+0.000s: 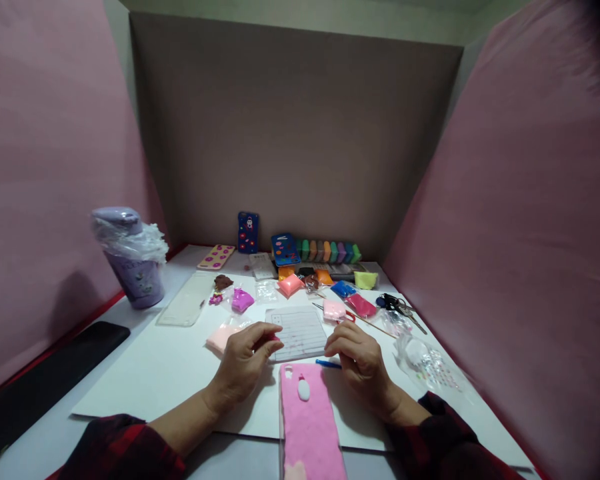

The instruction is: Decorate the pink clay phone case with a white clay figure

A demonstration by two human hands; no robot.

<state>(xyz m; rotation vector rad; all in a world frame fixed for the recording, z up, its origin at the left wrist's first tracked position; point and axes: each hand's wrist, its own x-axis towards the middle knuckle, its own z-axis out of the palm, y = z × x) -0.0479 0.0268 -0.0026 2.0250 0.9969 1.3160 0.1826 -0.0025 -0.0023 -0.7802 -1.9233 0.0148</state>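
Note:
My left hand [247,357] hovers over the left edge of a lined paper pad [300,330], thumb and fingers pinched on a small pink bit of clay [275,337]. At the pad's right edge, my right hand [363,363] is curled with its fingertips together; whatever they hold, if anything, is hidden. Between my forearms lies a phone case [313,427] covered in pink clay. It carries a white clay oval [304,390] with a small pink bit at its top, and a paler patch at its lower end. A blue tool [329,364] lies beside my right hand.
Clay packets, such as a purple one [241,300], lie around the pad. A lidded tumbler [135,267] and a black phone-like slab [50,387] stand left. Keys [403,308] and a bag of beads [433,367] lie right. Decorated cases [249,232] are at the back.

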